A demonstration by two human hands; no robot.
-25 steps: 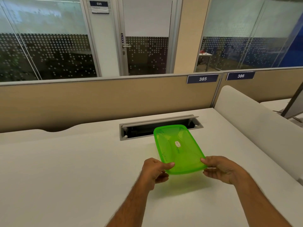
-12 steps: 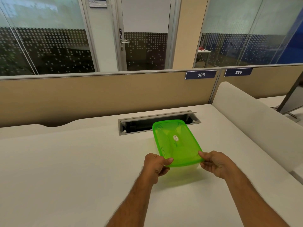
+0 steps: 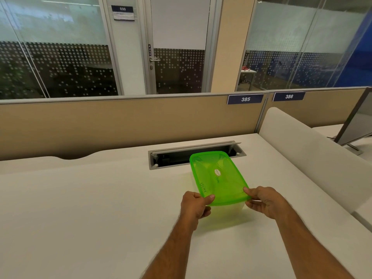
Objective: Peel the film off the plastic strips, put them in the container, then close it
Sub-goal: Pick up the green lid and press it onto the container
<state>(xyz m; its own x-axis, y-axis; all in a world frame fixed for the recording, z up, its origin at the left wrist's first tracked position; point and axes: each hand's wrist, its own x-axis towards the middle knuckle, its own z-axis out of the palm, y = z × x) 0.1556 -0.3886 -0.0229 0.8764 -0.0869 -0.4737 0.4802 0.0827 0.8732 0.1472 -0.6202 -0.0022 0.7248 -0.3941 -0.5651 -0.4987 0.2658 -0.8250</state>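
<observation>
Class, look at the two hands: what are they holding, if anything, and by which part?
Both hold the green lid by its near corners: the left hand pinches the near-left corner, the right hand the near-right, over the clear container beneath.

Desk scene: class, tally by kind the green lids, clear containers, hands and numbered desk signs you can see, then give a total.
Green lid: 1
Clear container: 1
Hands: 2, left, right
Numbered desk signs: 2, 385, 386
Total: 6
</observation>
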